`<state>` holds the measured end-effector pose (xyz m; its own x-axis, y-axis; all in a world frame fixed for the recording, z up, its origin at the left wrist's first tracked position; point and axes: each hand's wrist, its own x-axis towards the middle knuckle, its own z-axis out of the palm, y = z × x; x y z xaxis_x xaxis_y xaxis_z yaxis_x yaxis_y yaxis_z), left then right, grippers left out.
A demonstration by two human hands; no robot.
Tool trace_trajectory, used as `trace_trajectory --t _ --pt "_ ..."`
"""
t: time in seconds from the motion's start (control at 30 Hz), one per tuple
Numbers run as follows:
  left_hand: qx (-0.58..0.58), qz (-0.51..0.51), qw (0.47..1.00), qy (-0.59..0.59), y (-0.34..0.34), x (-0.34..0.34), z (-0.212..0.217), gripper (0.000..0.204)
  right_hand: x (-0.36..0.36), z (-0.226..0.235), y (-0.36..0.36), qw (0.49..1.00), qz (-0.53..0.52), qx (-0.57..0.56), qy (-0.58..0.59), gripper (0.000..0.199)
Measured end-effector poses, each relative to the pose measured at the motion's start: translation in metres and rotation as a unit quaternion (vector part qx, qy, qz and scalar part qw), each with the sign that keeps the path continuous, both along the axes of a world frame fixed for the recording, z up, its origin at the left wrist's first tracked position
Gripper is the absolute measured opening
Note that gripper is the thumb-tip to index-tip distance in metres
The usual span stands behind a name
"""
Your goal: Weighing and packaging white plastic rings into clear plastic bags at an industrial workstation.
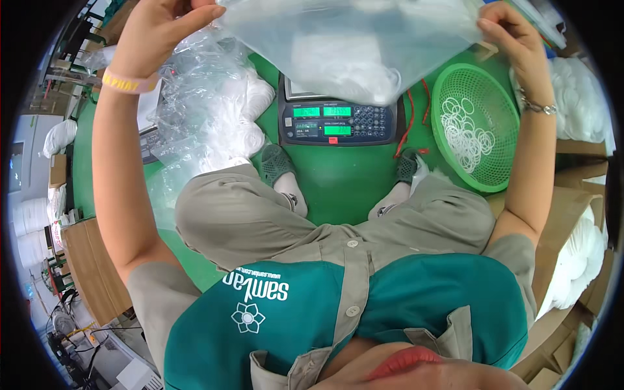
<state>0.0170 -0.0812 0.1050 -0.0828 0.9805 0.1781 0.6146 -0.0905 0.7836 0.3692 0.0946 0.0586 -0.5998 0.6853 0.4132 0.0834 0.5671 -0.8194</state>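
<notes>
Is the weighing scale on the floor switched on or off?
On: the weighing scale shows three lit green displays, though its platform is mostly hidden by the clear plastic bag.

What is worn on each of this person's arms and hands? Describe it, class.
Both hands are bare, without gloves. The left hand has a pink wristband with yellow lettering at the wrist. The right hand has a thin silver bracelet. Short grey-beige sleeves end above the elbows.

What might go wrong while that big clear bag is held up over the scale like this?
1. The clear plastic bag hangs between the left hand and right hand, held only by its edges; a slipped grip could drop the white pieces inside onto the scale.
2. The bag partly hides the scale, so its green displays may be harder to see.
3. Spilled pieces could mix with the white rings in the green basket.
</notes>
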Motion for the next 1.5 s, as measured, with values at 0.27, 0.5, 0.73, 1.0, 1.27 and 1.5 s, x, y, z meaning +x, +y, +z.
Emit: trace_trajectory --t 0.27,0.5,0.73,1.0,1.27,1.5 --pt "0.082 -0.187 0.954 0.222 -0.005 0.032 -0.108 0.101 0.015 0.012 -0.042 0.993 0.066 -0.041 -0.092 0.006" --pt "-0.268 -0.342 0.875 0.214 -0.085 0.114 -0.174 0.098 0.038 -0.068 -0.078 0.887 0.229 -0.037 -0.398 0.08" --pt "-0.331 -0.327 0.836 0.29 -0.123 0.164 -0.209 0.087 0.038 -0.103 -0.092 0.787 0.224 -0.176 -0.548 0.067" --pt "-0.176 -0.183 0.926 0.279 -0.099 0.126 -0.18 0.032 0.037 -0.119 -0.085 0.92 0.135 -0.113 -0.351 0.01" --pt "-0.232 0.007 0.972 0.038 -0.054 0.069 -0.118 0.016 -0.006 -0.081 -0.085 0.956 0.055 -0.028 -0.285 0.036" --pt "-0.075 -0.039 0.968 0.237 -0.068 0.06 -0.135 0.01 -0.014 -0.096 -0.079 0.954 0.048 0.129 -0.266 0.021"
